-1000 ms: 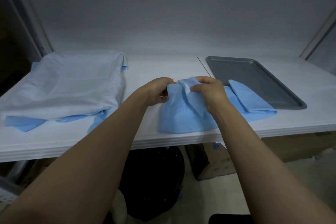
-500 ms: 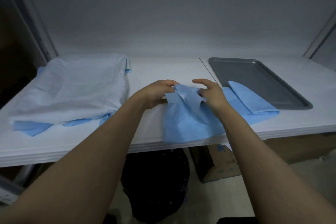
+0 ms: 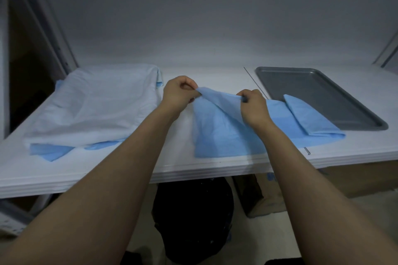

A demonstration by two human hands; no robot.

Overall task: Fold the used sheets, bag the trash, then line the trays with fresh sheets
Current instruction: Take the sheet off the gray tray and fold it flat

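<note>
A blue sheet (image 3: 217,135) lies crumpled on the white table (image 3: 172,163), partly folded, its right end overlapping the front left corner of a grey tray (image 3: 318,88). My left hand (image 3: 179,92) pinches the sheet's upper edge at the left. My right hand (image 3: 254,107) pinches the same edge further right, and the edge is stretched between them, lifted off the table. A pile of white sheets over blue ones (image 3: 90,109) lies at the table's left.
A black trash bag (image 3: 191,217) stands on the floor under the table's front edge. A cardboard box (image 3: 258,196) sits beside it to the right. A wall closes the back of the table, with metal frame posts at both sides.
My hands have moved apart along the blue sheet's top edge, spreading and lifting it. Earlier they were close together on a bunched part.
</note>
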